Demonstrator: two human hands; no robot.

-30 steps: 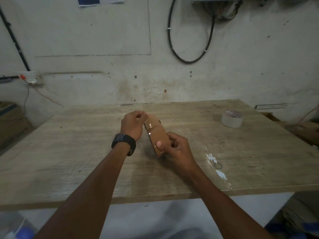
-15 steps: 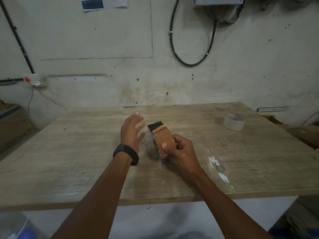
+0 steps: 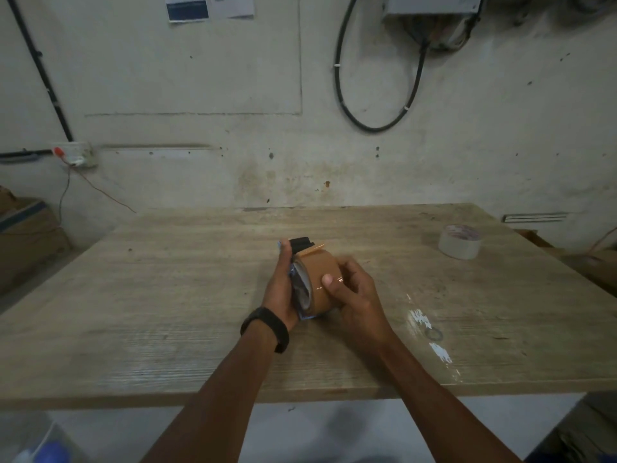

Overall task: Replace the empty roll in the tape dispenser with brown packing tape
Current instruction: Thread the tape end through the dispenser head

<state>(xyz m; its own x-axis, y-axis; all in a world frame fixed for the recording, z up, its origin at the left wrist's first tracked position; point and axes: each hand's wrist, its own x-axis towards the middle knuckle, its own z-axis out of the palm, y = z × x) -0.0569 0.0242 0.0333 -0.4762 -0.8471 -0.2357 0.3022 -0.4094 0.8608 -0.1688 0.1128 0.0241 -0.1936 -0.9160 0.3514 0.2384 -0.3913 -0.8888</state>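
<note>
Backdrop: stained pale wall (image 3: pixel 334 162) with a looped black cable (image 3: pixel 377 127), a wall box (image 3: pixel 430 8) above it, papers (image 3: pixel 207 6) pinned at top.
Counter (image 3: pixel 167 295): worn wood grain, white paint flecks at right near the front edge.
Brown packing tape (image 3: pixel 320 279): glossy brown roll, seated on the tape dispenser, held above the middle of the counter; loose end lifted as a paler flap at the far side.
Tape dispenser (image 3: pixel 300 245): black part showing beyond the roll, bluish edge showing at the near side; mostly hidden by roll and palms.
Left hand (image 3: pixel 278 292): grip closed along the dispenser's left side, thumb tip up by the black part; black wristband (image 3: pixel 267 327) on the wrist.
Right hand (image 3: pixel 357 295): grip wrapped round the roll's right side, thumb pressed flat on the brown face.
Other roll (image 3: pixel 460 242): whitish, lying flat far right, well apart from both hands.
Obstructions: none between hands and counter edge.
Surroundings: cardboard box (image 3: pixel 26 235) at left, beyond the counter.
</note>
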